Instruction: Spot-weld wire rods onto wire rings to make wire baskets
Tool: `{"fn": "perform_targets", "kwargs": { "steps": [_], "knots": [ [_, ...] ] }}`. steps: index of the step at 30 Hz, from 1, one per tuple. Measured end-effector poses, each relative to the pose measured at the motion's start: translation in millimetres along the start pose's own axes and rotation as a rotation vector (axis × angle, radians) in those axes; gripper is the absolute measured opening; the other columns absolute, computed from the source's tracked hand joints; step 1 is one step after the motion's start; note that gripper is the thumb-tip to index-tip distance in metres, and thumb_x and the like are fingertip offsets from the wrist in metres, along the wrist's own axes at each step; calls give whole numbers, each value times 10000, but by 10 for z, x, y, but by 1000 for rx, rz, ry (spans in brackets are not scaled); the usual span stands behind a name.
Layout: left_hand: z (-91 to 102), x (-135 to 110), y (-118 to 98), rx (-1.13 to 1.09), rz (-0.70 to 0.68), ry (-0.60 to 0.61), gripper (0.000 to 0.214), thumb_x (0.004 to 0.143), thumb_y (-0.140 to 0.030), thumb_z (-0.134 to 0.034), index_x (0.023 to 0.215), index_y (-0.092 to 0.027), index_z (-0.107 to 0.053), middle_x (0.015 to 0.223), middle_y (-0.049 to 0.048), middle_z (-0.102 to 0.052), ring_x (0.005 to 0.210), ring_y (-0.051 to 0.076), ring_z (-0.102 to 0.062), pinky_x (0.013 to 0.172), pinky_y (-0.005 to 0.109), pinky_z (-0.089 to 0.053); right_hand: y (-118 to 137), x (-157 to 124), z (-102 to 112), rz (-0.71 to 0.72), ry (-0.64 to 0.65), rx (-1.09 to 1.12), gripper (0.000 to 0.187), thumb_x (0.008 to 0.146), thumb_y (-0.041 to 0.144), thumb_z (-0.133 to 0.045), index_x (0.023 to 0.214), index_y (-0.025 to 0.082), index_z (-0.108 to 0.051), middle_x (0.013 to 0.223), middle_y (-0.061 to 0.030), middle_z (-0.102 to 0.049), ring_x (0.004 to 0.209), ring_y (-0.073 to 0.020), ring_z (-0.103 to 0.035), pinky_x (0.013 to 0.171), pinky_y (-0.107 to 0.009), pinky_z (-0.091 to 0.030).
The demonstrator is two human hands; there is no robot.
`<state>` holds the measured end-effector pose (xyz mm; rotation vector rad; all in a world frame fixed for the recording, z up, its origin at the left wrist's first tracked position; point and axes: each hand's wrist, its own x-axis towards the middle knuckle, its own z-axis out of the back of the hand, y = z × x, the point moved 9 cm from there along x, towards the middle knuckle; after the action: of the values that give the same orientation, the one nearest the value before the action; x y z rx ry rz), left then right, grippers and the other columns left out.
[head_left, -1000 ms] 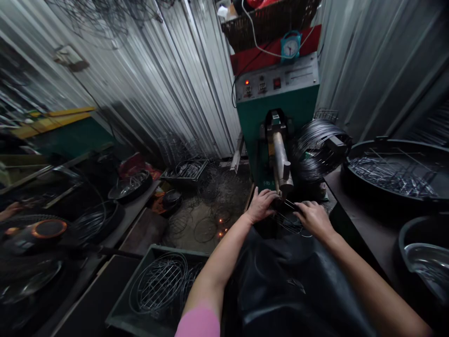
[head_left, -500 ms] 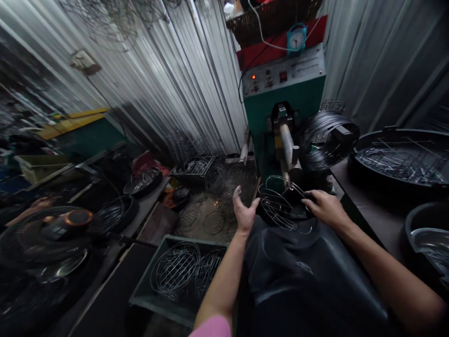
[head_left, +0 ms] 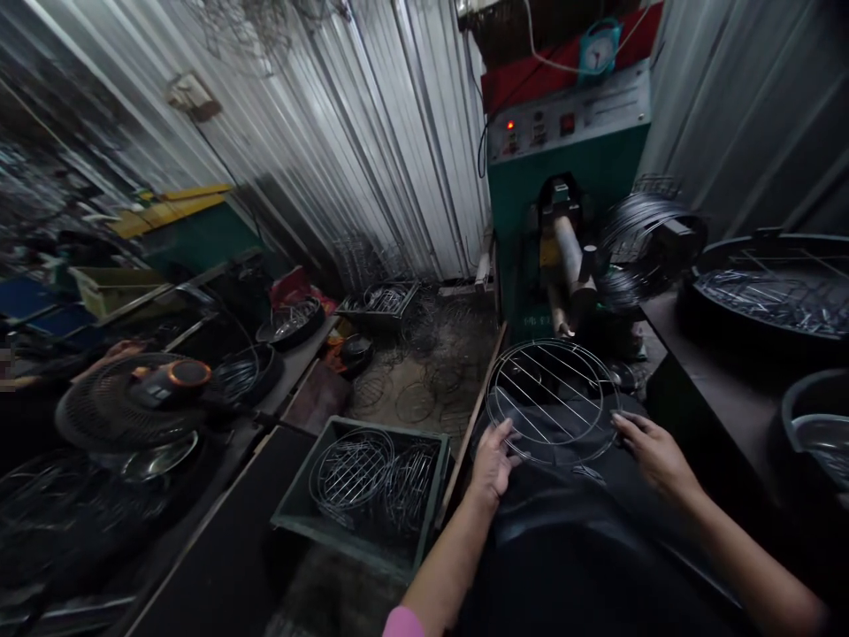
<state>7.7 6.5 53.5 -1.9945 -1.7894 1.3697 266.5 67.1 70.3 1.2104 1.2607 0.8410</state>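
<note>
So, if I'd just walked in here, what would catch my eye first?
Probably the round wire rack, held at its rim between the left hand and the right hand. Next, perhaps, the green machine just beyond it, with a glowing red light on its panel. Then the green crate left of the left arm, holding more wirework.

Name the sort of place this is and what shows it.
Probably a small metal-wire workshop: a green machine with a control panel, a coil of wire beside it, a crate of wire pieces, and a round wire grid held in front of the machine.
</note>
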Motion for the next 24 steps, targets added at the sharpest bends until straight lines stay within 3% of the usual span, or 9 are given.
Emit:
{"fn": "perform_targets", "kwargs": {
  "steps": [5,9,12,14,16,18,21,24],
  "knots": [
    [-24,125,17,101,21,3,358,551,-228,-776,828,-160,-560,805,25,-562,752,145,-557,728,353,-494,2,-141,100,32,-45,-9,466,538,512,-768,803,162,-610,625,16,-546,565,-115,-489,522,-221,-411],
    [-50,188,116,168,83,3,507,572,-239,-767,1016,-232,-522,832,9,-588,738,145,-582,744,379,-490,41,-173,35,89,-18,-91,460,591,538,-727,821,162,-595,675,9,-548,597,-123,-480,545,-235,-411],
    [-10,223,140,184,76,-5,538,561,-218,-770,1029,-246,-506,826,-3,-605,720,138,-591,774,398,-483,-18,-153,-16,101,-3,-117,477,616,569,-696,837,163,-580,705,2,-549,617,-134,-493,558,-250,-424],
    [73,248,139,193,70,-22,491,550,-199,-763,977,-227,-521,826,3,-620,741,149,-603,786,402,-479,-83,-117,-57,102,64,-154,484,647,583,-665,874,164,-580,702,3,-552,615,-140,-504,569,-262,-436],
    [187,273,128,177,68,-50,436,547,-188,-748,922,-212,-527,832,12,-634,778,169,-618,800,414,-477,-187,-72,-116,88,212,-230,463,712,570,-612,933,164,-586,704,1,-569,623,-152,-531,584,-273,-450],
    [299,297,102,135,56,-81,424,548,-178,-729,915,-213,-521,828,16,-646,805,181,-629,812,420,-475,-309,-31,-141,96,356,-402,368,776,494,-567,933,163,-601,731,-14,-602,672,-172,-570,624,-283,-460],
    [402,328,58,90,18,-113,506,549,-163,-711,1003,-234,-498,820,18,-658,816,177,-637,806,396,-478,-504,-5,-152,166,483,-846,152,791,275,-577,868,152,-622,836,-53,-648,814,-204,-610,728,-283,-452],
    [406,346,66,87,0,-112,582,555,-166,-715,1074,-248,-465,816,12,-658,806,171,-641,794,381,-480,-686,-66,-246,207,563,-1279,166,770,131,-589,933,125,-614,949,-101,-635,867,-214,-616,735,-262,-439]
  ]
}}
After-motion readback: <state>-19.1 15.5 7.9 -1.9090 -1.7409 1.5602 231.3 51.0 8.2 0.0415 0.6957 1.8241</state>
